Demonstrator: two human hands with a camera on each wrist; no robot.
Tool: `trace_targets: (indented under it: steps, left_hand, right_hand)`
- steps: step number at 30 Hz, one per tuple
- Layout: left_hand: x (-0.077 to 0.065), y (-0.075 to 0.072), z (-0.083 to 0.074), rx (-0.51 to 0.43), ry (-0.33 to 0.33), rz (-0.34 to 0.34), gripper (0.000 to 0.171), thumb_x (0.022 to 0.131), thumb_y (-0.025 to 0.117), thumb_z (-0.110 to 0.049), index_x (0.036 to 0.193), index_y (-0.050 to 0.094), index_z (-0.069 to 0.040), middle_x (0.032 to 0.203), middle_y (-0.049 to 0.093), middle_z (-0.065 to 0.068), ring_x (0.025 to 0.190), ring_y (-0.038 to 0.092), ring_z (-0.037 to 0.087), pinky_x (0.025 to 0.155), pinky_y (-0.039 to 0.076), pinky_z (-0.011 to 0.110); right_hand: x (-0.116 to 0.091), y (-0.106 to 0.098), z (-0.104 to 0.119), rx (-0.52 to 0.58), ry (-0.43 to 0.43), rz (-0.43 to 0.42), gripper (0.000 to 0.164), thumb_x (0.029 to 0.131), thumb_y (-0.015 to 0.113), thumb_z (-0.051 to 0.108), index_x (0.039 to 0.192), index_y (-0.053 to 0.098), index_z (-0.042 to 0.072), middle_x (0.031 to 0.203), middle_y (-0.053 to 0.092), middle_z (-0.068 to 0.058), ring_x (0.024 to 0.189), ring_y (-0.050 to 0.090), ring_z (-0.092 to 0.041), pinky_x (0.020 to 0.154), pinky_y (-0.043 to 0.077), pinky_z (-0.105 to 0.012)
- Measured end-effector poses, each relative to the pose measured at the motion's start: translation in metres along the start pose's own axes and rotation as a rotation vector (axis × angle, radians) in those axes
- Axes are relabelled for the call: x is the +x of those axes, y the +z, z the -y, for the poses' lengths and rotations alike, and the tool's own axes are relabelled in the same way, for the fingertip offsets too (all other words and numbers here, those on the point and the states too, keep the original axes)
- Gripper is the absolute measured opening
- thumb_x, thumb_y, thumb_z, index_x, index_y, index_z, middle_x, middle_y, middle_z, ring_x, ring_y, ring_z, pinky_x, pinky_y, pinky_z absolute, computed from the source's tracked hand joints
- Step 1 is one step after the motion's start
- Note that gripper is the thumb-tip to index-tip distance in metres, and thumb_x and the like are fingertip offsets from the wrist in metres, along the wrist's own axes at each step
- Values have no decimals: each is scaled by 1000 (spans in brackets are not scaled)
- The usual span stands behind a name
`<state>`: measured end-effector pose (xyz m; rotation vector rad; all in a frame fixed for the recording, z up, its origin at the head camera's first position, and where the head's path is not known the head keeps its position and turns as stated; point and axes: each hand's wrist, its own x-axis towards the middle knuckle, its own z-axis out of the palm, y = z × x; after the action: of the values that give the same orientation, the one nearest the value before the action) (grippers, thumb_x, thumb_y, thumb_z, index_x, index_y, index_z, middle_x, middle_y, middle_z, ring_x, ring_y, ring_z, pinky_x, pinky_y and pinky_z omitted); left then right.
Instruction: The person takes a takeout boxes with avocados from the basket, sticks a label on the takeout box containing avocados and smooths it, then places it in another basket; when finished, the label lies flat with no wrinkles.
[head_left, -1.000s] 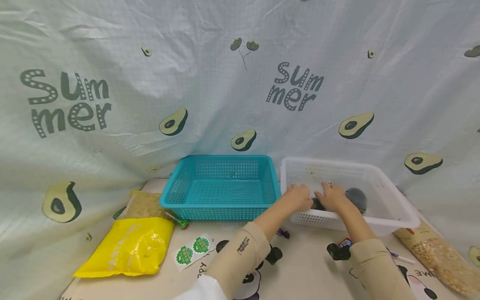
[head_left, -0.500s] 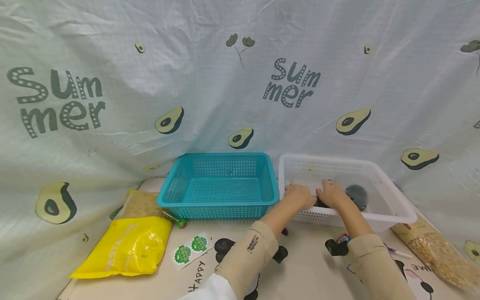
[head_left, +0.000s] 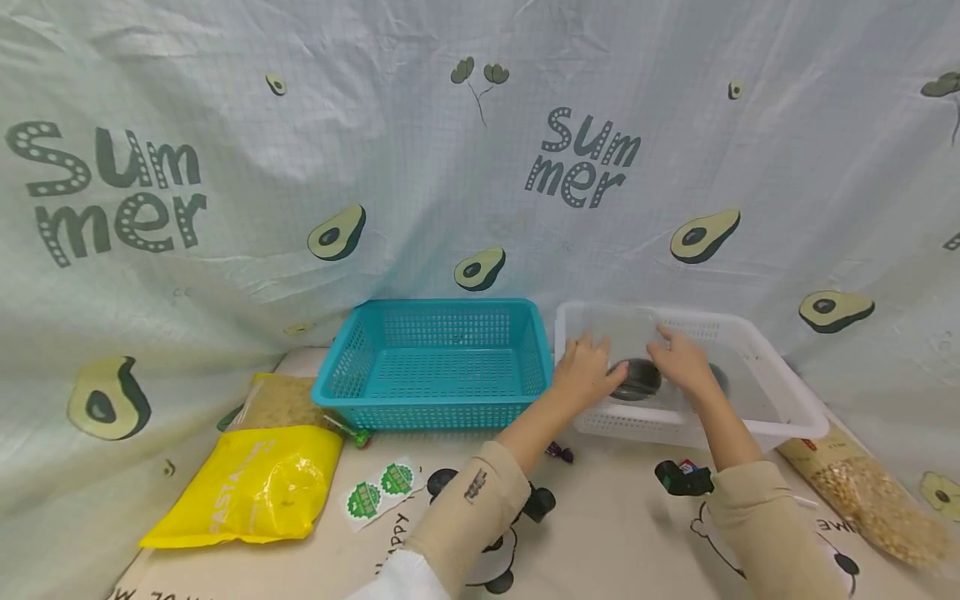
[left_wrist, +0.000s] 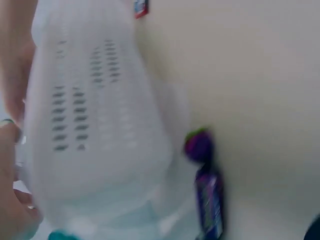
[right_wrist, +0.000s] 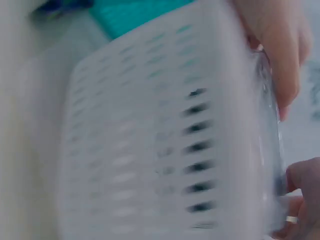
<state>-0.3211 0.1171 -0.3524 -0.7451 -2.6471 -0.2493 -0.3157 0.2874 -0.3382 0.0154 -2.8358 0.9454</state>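
Note:
A dark, round thing in clear plastic packaging (head_left: 636, 380) shows between my two hands, above the near side of the white basket (head_left: 813, 417); its kind cannot be told. My left hand (head_left: 585, 375) holds its left side, thumb towards the dark part. On its right side my right hand (head_left: 684, 362) has hold of the plastic. In the right wrist view the clear plastic (right_wrist: 270, 100) stands above the basket rim between both hands. Behind my right hand, a second grey round thing (head_left: 720, 379) lies in the basket, partly hidden.
Left of the white basket stands a teal basket (head_left: 431, 414). A yellow pasta bag (head_left: 255, 487) lies at the left, a bag of pale kernels (head_left: 873, 504) at the right. A purple-wrapped candy (left_wrist: 207, 195) and a green-topped lollipop (head_left: 362, 438) lie on the table.
My hands have risen a little from the white basket's floor, and the dark packaged thing has come up between them into clearer view. The head view has shifted slightly.

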Motion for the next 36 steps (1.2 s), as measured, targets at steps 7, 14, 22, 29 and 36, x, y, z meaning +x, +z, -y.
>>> trace_targets:
  steps: [7, 14, 22, 29, 36]
  left_hand:
    - [-26, -61, 29, -158, 61, -94, 62, 87, 42, -52, 134, 40, -12, 137, 35, 20, 115, 43, 33, 92, 41, 39]
    - [-123, -92, 49, -271, 141, -123, 76, 79, 50, -59, 133, 40, -7, 136, 36, 22, 111, 45, 29, 83, 47, 35]
    - [-225, -98, 65, -468, 130, 129, 74, 79, 51, -58, 133, 41, -9, 139, 32, 20, 117, 43, 32, 78, 49, 40]
    - [-252, -81, 91, -560, 72, 319, 67, 81, 56, -48, 131, 44, -5, 137, 33, 24, 113, 48, 33, 79, 49, 37]
    - [-255, -57, 110, -577, -2, 216, 63, 84, 56, -44, 131, 43, -5, 139, 30, 22, 117, 43, 35, 82, 48, 38]
  right_hand:
    - [-22, -22, 50, 22, -200, -185, 50, 89, 37, 19, 134, 34, -1, 104, 53, -25, 70, 56, -33, 54, 44, -37]
    - [-96, -2, 75, 39, -331, -70, 47, 87, 44, 11, 134, 38, 4, 130, 41, -19, 83, 55, -26, 62, 43, -31]
    - [-159, 45, 85, 146, -367, 40, 50, 81, 51, 1, 130, 43, 2, 125, 44, -13, 78, 52, -3, 58, 44, -19]
    - [-158, 101, 79, 169, -336, 146, 51, 80, 53, 0, 130, 42, -2, 123, 46, -16, 69, 49, 3, 57, 45, -18]
    - [-138, 134, 76, 245, -248, 74, 52, 80, 56, 2, 131, 44, 9, 127, 47, -8, 78, 56, -6, 65, 47, -18]
